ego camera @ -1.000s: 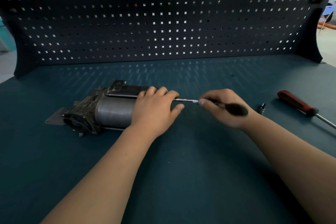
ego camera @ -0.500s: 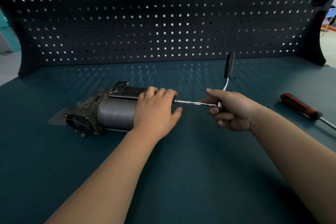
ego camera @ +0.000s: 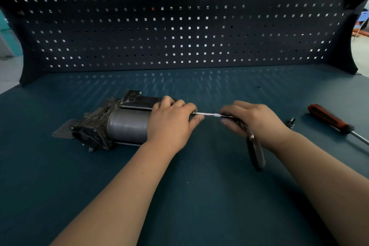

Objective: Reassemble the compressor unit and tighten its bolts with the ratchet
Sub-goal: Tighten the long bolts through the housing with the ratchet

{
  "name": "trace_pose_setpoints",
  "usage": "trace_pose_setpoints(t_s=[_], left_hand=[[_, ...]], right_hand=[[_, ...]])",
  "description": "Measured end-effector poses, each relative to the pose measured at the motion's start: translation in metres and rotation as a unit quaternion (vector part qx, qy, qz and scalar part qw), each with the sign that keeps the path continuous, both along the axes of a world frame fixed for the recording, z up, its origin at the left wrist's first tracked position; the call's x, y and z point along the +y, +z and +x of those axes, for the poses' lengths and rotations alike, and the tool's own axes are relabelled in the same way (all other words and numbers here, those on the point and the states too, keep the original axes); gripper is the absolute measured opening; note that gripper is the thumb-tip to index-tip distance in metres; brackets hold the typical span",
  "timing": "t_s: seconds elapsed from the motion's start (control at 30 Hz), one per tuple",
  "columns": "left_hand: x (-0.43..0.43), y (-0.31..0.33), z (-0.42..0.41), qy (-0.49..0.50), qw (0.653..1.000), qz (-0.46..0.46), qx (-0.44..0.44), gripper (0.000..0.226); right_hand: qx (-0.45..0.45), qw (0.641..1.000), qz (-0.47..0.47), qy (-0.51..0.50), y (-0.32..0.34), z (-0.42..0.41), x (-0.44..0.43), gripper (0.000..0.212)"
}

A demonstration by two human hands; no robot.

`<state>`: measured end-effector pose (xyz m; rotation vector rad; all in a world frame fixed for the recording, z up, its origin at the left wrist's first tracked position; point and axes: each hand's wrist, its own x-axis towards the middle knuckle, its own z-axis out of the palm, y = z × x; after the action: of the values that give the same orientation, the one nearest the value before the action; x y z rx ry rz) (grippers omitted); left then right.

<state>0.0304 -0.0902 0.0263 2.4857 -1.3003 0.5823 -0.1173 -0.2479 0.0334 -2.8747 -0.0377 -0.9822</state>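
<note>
Head view, single camera.

Landmark: compressor unit [ego camera: 127, 126], lying on its side on the blue bench [ego camera: 199, 195], cylinder axis running left-right.

Left hand [ego camera: 169, 124]: palm down over the right end of the compressor unit, fingers curled round the end cap and gripping it. Judged purpose: to brace the housing so it cannot roll or twist under wrench torque.

Right hand [ego camera: 253, 122]: just right of the compressor unit, fingers wrapped round the head of the ratchet [ego camera: 256, 154]. The black handle hangs below the hand, pointing towards the wearer. A slim chrome extension bar [ego camera: 209, 114] runs from the ratchet head into the compressor unit's right end, in line with its axis, which suits a bolt entered endwise. The bolt head and socket are hidden under the left fingers, so seating cannot be confirmed. The handle is blurred, so it is probably mid-swing.

Parked well to the right of the compressor unit, beyond the right hand: a small loose socket [ego camera: 291, 122], then a red-handled screwdriver [ego camera: 327, 119], shaft pointing off-frame. Judged to be set aside within reach, clear of the ratchet's arc.

Behind the compressor unit: a dark pegboard [ego camera: 179, 26], with nothing seen hung on it.

Count: compressor unit 1; ratchet 1; extension bar 1; loose socket 1; screwdriver 1; hands 2. Bolts: none countable.
</note>
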Motion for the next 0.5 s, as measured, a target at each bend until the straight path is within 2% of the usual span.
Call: trace_pose_setpoints(t_s=[0.1, 0.23, 0.37, 0.43, 0.5], left_hand=[[0.0, 0.0, 0.0, 0.001, 1.0, 0.004, -0.001, 0.044], [0.001, 0.0, -0.002, 0.004, 1.0, 0.006, -0.006, 0.051], [0.001, -0.001, -0.002, 0.006, 1.0, 0.009, -0.014, 0.045], [0.001, -0.001, -0.002, 0.003, 1.0, 0.005, -0.011, 0.045], [0.002, 0.0, -0.002, -0.004, 1.0, -0.002, -0.01, 0.045]], right_hand=[[-0.029, 0.998, -0.053, 0.003, 0.003, -0.001, 0.001, 0.014], [-0.042, 0.999, -0.034, 0.005, 0.001, 0.001, 0.001, 0.013], [-0.003, 0.993, 0.113, -0.018, -0.003, 0.003, 0.002, 0.01], [0.022, 0.979, 0.2, -0.03, -0.001, 0.005, 0.002, 0.012], [0.048, 0.949, 0.306, -0.055, 0.004, 0.009, 0.004, 0.018]])
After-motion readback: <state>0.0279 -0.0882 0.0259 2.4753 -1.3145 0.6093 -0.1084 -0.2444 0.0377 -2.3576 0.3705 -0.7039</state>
